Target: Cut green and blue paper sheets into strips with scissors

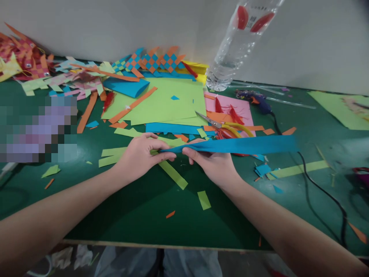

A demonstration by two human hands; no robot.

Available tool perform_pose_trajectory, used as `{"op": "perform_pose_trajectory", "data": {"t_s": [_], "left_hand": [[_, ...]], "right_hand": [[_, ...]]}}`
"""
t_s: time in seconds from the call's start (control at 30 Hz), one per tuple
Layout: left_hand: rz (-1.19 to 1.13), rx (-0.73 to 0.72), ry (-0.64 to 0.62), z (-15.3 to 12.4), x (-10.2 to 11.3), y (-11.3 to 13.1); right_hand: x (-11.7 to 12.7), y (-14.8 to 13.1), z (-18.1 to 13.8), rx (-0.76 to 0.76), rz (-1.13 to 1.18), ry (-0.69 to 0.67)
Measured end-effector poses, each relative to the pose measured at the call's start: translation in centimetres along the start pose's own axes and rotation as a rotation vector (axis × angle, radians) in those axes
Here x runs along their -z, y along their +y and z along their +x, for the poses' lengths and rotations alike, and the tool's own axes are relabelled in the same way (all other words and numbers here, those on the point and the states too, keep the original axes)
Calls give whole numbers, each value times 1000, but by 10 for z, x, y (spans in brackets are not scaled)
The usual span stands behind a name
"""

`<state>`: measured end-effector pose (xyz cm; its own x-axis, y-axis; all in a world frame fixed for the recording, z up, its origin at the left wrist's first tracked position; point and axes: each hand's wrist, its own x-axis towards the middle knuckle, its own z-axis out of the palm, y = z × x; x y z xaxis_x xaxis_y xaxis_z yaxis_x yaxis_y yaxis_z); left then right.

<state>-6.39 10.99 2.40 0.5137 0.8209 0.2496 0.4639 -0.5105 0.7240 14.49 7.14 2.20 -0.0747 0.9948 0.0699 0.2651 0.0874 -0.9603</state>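
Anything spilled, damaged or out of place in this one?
Yes: crumpled pale paper shows below the front edge of the green tabletop, like dropped litter. A blocky pixelated patch at left hides what's there. Nothing looks spilled.

light: soft, dim; shadow: beside cable (328, 195); blur: blue strip (248, 145), right end; pixelation: left side

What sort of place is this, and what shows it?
Probably a papercraft workspace, judging by checkered blue-and-orange paper fish, yellow-handled metal scissors and what looks like a dark blue glue gun.
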Motion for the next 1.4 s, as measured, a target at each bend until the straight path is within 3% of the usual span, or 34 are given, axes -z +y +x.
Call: {"op": "perform_pose_trajectory", "data": {"t_s": [0.43, 0.8, 1.13, 1.4], "left_hand": [[119, -45, 6, -1, 0, -4], [165, -167, 70, -5, -3, -2], [97, -54, -34, -2, 1, 2], [87, -55, -22, -2, 0, 2]], "right_hand": [[1, 4, 0, 36, -26, -74], [1, 9, 2, 161, -20, -2], [-2, 6, 1, -1, 81, 24], [-3, 5, 1, -6, 174, 54]]}}
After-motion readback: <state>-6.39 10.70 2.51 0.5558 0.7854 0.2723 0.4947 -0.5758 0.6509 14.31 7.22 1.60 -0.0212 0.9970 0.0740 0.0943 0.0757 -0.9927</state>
